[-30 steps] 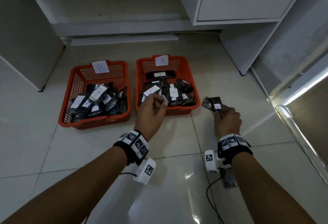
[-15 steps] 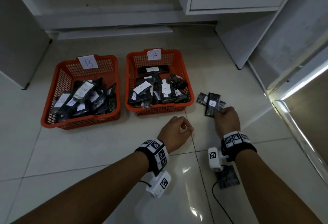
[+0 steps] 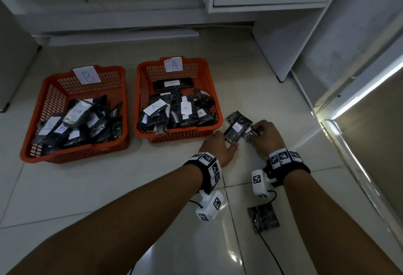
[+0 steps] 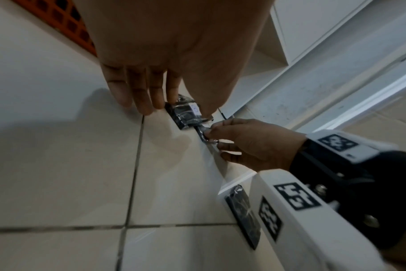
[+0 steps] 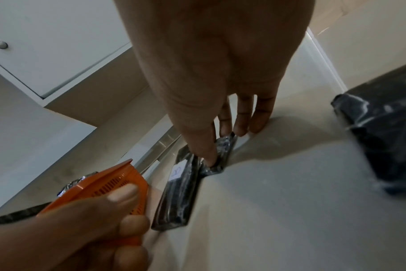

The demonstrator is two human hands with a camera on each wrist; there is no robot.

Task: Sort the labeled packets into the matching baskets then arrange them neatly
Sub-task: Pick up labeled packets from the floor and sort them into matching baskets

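So on the far left there's an orange plastic mesh basket with a paper "B" tag, and it's got a messy heap of black plastic-wrapped packets with white B labels piled toward its near end. Right beside it sits a second orange mesh basket tagged "A", holding its own jumble of black packets with white A labels, plus one lying flat across the far end by itself.

Just right of the A basket, on the glossy white tile floor, the left hand reaches in with fingers straight and relaxed, fingertips at the near end of a black packet with a "B" label lying on the tile, not gripping it as far as I can see. The right hand is next to it, thumb and fingers pinching a smaller crinkly black packet that touches the B one.

One more black packet lies on the floor closer in, under the right wrist
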